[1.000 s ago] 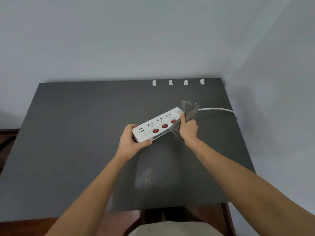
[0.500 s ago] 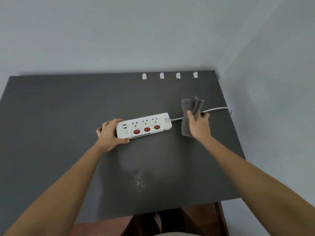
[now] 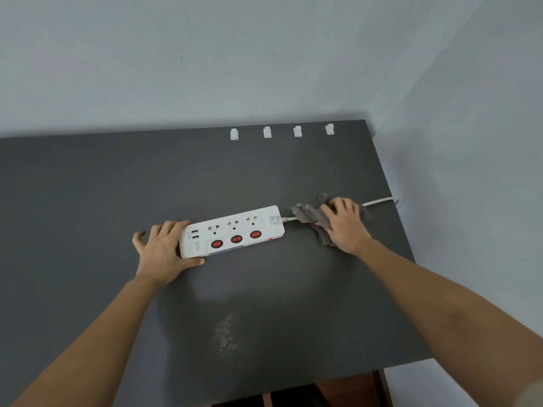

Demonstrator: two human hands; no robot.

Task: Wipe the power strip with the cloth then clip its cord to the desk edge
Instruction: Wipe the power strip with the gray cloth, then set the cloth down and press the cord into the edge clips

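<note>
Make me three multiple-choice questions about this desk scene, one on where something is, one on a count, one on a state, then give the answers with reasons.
1. Where is the grey cloth?
A. On the power strip
B. On the cord, right of the strip
C. At the desk's near edge

2. How many red switches does the power strip show?
A. Two
B. Three
C. Five

3. What is the left hand doing?
A. Resting against the strip's USB end
B. Holding a clip
C. Hanging off the desk

Answers: B, the right hand presses the cloth over the white cord; B, three red rockers in a row; A, its palm lies flat on the desk.
</note>
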